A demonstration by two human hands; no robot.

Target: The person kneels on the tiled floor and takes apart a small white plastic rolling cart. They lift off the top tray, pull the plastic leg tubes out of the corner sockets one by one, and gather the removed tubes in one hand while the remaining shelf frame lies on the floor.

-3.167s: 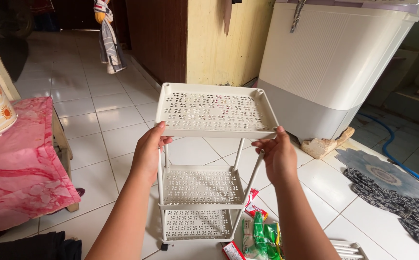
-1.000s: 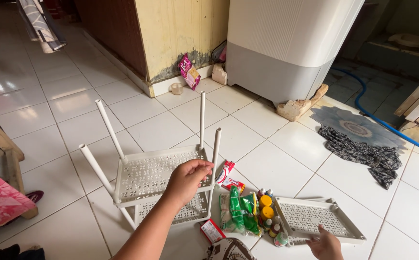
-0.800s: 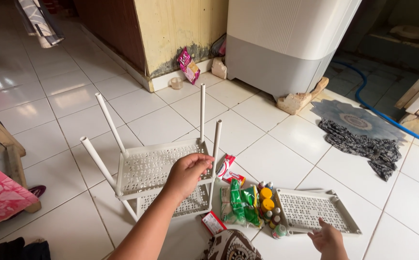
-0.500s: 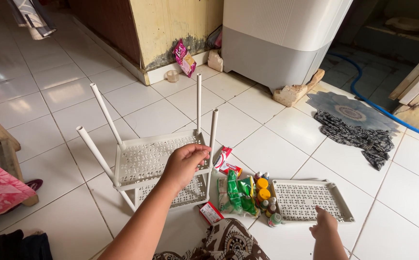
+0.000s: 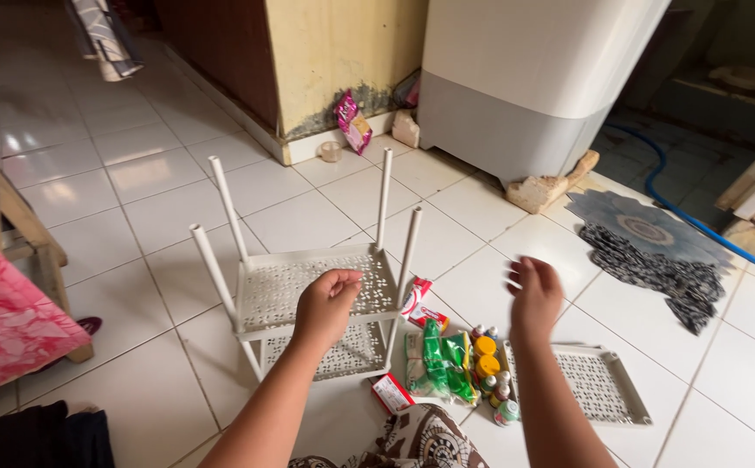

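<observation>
A white plastic rack [image 5: 308,299] with two perforated shelves and four bare upright poles stands on the tiled floor. My left hand [image 5: 325,305] hovers over its upper shelf, fingers loosely curled, holding nothing. My right hand [image 5: 535,297] is raised in the air with fingers apart, above a loose perforated white shelf tray [image 5: 598,386] that lies flat on the floor to the right. Between rack and tray lie green sachets [image 5: 440,362], small bottles with yellow caps [image 5: 486,362] and a red-and-white packet [image 5: 415,303].
A white washing machine [image 5: 533,78] stands at the back, with a brick [image 5: 546,186] and a dark mat and cloth [image 5: 655,251] beside it. A blue hose [image 5: 698,225] runs right. A pink-covered wooden bench [image 5: 13,286] is at left. A yellow wall corner [image 5: 343,61] is behind.
The top shelf tray came off the rack and was laid on the floor at right. My right hand has let go of it and risen. The view moved closer to the rack.
</observation>
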